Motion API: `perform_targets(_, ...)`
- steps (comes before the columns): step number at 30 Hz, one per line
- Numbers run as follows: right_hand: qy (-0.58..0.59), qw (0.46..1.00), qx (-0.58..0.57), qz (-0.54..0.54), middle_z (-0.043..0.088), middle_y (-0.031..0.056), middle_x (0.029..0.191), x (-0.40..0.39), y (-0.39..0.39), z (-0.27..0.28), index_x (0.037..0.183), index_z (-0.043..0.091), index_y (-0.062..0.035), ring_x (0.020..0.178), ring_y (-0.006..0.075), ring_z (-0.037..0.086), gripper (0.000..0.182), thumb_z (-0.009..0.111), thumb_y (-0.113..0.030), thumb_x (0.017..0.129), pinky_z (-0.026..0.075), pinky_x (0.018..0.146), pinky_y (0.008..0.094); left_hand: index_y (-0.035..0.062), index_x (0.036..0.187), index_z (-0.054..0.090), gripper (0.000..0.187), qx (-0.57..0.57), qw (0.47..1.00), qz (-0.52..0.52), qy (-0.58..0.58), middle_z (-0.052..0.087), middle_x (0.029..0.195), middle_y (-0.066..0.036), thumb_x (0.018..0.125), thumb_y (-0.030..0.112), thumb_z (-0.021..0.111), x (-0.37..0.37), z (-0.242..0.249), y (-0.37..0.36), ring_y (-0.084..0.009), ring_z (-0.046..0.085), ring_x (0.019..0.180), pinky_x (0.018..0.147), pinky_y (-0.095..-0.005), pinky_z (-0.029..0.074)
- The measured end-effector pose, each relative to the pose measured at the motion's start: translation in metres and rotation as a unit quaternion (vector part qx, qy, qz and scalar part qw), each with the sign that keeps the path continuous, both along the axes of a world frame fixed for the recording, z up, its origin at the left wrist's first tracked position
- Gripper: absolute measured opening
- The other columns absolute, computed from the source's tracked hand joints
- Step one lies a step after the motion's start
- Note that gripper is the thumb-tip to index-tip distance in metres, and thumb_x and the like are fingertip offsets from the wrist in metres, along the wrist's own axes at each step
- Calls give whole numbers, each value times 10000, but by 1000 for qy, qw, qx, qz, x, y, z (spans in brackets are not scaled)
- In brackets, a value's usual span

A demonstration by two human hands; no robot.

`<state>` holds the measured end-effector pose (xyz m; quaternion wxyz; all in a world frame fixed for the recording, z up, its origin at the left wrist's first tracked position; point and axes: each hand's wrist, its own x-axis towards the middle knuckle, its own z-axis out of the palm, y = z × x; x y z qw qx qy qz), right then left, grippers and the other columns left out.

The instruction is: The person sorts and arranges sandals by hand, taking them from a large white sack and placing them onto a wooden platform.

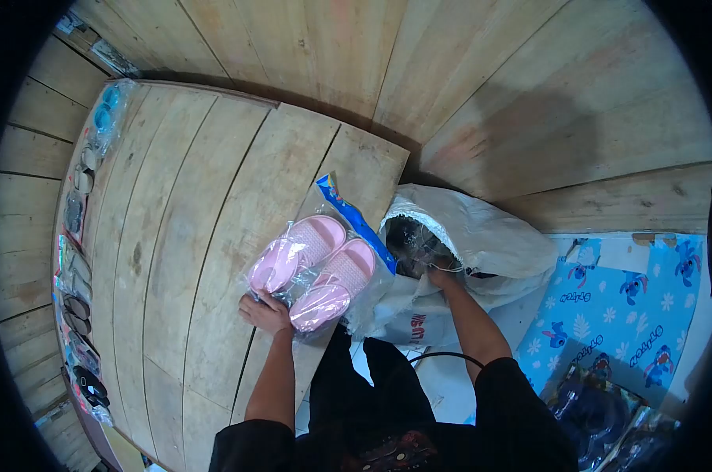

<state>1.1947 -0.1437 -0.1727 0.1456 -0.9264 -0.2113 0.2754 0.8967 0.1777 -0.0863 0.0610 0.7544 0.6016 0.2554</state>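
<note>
Black shirt point(395, 452) foremost, bagged pink slippers point(342, 275) touch left grip point(266, 312), its pinch unclear.

Blk shirt point(474, 444), 2 short sleeves point(521, 405); reddish print point(407, 452) on front; blk trousers point(337, 389)

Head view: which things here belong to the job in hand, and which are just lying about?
Seemingly in the job:
- pink slippers in a clear bag, left hand on it
- white sack, right hand at its mouth

Seemingly just lying about, untouched:
- footwear row along the picture's left
- blue sheet
- dark wrapped things, lower right; unclear what
</note>
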Motion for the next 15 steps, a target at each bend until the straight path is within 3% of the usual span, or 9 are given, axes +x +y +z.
perform_targets(2, -38, 998, -39, 26, 539, 245, 1210, 14, 22, 37, 1183, 556, -15, 1142, 374, 507, 483, 560, -336, 823, 387, 980, 431, -57, 931, 462, 457, -1, 1000, -2, 4, 448, 901, -235, 941, 392, 379, 1, -3, 0, -406, 424, 890, 795, -486, 335)
perform_targets(15, -44, 992, -87, 79, 538, 253, 1205, 109, 4, -38, 1208, 531, -8, 1138, 387, 504, 514, 579, -344, 821, 391, 978, 428, -81, 949, 456, 455, 19, 999, -21, 37, 457, 920, -261, 950, 356, 331, 7, -3, 2, -435, 431, 881, 808, -491, 336)
